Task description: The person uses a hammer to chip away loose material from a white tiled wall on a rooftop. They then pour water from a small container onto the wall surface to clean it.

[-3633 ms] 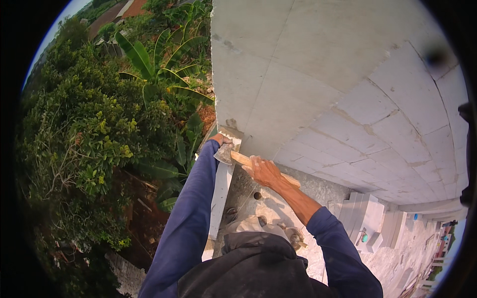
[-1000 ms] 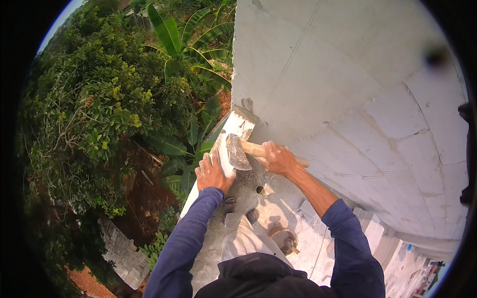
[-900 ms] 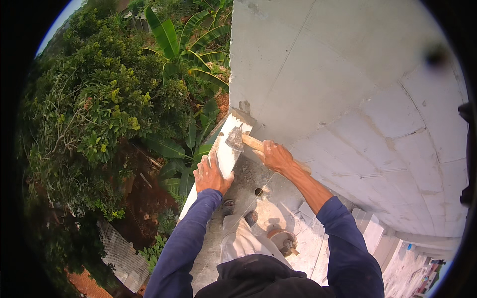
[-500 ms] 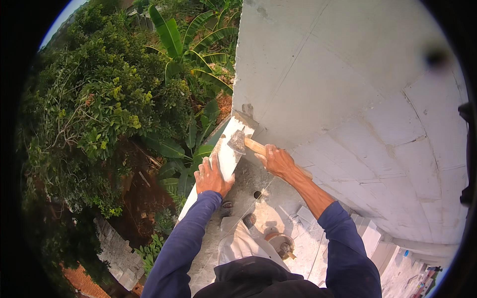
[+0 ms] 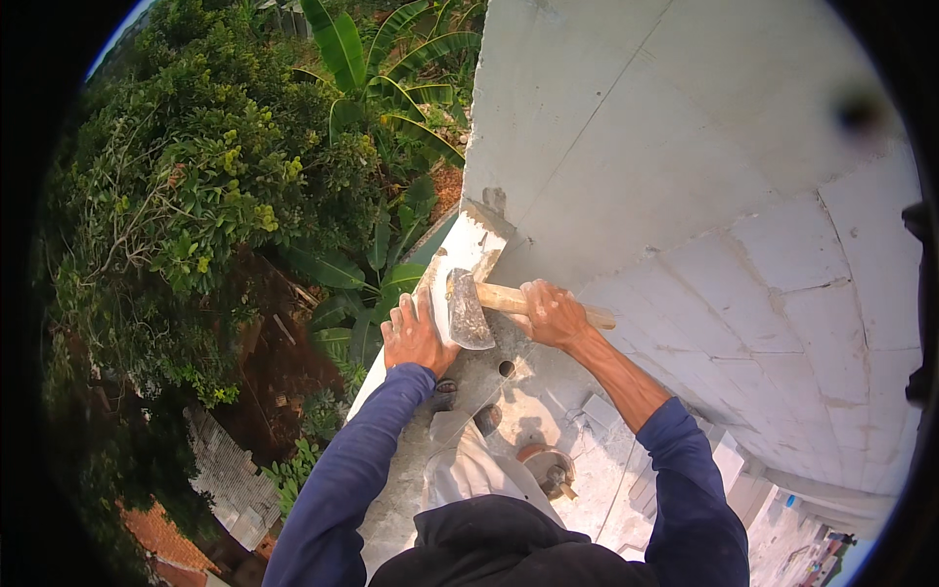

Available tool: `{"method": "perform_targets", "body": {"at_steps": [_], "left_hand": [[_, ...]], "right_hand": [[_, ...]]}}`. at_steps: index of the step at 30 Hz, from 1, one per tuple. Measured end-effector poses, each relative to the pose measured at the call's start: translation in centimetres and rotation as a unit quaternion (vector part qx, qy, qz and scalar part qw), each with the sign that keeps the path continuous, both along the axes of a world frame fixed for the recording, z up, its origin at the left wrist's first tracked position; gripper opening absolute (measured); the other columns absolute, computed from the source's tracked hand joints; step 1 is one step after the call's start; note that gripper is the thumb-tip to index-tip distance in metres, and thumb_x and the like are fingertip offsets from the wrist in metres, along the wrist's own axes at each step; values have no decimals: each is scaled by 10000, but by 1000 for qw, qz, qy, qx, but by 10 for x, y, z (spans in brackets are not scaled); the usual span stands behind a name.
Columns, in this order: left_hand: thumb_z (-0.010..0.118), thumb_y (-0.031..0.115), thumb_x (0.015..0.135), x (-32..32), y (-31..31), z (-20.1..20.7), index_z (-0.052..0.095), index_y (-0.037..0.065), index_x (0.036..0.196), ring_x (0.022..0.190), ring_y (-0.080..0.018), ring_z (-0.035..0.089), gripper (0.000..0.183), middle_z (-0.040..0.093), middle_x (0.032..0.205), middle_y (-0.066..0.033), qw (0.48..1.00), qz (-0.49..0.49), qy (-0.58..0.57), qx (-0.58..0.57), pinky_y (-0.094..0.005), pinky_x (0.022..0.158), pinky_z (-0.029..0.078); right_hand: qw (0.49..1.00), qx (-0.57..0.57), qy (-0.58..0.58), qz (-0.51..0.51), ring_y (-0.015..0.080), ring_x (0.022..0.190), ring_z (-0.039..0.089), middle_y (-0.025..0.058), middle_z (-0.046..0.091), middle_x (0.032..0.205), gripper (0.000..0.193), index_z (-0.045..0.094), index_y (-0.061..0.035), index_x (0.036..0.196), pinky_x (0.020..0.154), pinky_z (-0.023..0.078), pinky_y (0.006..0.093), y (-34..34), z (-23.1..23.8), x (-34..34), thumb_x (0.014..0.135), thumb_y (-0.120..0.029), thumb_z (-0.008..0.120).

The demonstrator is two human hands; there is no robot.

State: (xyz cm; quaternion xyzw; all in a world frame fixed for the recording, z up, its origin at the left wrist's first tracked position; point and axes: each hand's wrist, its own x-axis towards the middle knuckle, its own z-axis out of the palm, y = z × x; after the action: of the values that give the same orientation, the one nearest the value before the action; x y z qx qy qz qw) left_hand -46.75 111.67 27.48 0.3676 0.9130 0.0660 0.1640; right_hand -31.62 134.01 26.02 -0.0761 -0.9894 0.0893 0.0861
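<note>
My right hand [image 5: 554, 313] is closed round the wooden handle of a hatchet [image 5: 469, 311]. Its worn grey metal head hangs over the edge of a low, white-topped block wall [image 5: 471, 243], with the broad cutting edge turned toward me. On top of that wall rests my left hand [image 5: 418, 333], fingers spread and holding nothing, close beside the hatchet head. The head hides part of the wall top and the area by my left thumb. Rough, chipped patches show on the wall's far end, where it meets the tall grey wall [image 5: 587, 127].
Past the low wall on the left is a drop to trees [image 5: 186, 196], banana plants [image 5: 342, 49] and roofs [image 5: 230, 474]. On the floor stand a round bucket [image 5: 546, 468] with a tool in it and pale blocks [image 5: 602, 411]. A dark hole [image 5: 506, 369] marks the floor.
The hatchet has turned and come nearer to me, its head now beside my left hand. My right hand has shifted slightly right; my left hand stays on the wall.
</note>
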Motion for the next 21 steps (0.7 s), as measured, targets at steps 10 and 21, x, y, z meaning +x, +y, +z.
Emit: {"method": "perform_targets", "body": {"at_steps": [10, 21], "left_hand": [[729, 505, 769, 0, -3, -4, 255, 48, 1541, 1311, -431, 425, 1015, 384, 1466, -279, 1000, -3, 24, 18, -533, 1074, 345], [720, 496, 798, 0, -1, -3, 314, 48, 1513, 1305, -403, 441, 937, 413, 1456, -242, 999, 6, 33, 14, -526, 1068, 360]], "right_hand": [[998, -32, -41, -41, 412, 788, 693, 239, 643, 957, 452, 556, 31, 1041, 627, 589, 485, 4, -4, 0, 910, -390, 660], [994, -51, -47, -85, 419, 849, 686, 247, 631, 991, 449, 529, 24, 1082, 671, 586, 499, 2, -22, 1, 909, -369, 660]]}}
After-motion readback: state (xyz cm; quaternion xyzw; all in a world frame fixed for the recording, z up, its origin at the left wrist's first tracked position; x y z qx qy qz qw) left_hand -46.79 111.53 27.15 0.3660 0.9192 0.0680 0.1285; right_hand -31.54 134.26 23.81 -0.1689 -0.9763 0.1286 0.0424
